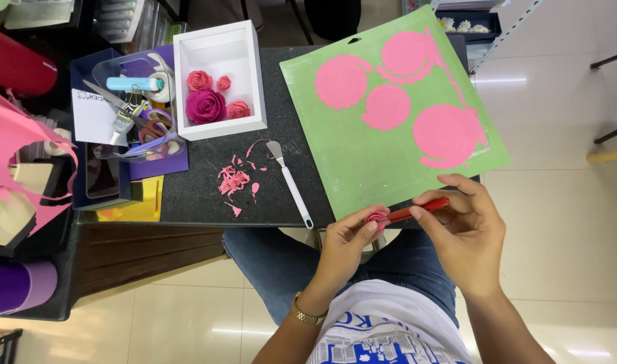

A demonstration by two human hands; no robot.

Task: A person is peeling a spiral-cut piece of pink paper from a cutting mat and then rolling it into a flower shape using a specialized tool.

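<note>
My left hand (345,244) pinches a small rolled pink paper flower (375,217) at its fingertips. My right hand (465,226) grips a red pen-like rolling tool (419,209) whose tip sits in the paper roll. Both hands hover just past the near edge of the dark table (201,185). Right above them lies a green cutting mat (362,162) carrying several pink scalloped paper cut-outs (386,106).
A white spatula tool (289,180) and pink paper scraps (234,180) lie left of the mat. A white box (253,74) holds several finished paper roses (206,106). Farther left a clear tray (137,145) holds scissors and a glue stick. Pink offcut sheets (19,145) hang at far left.
</note>
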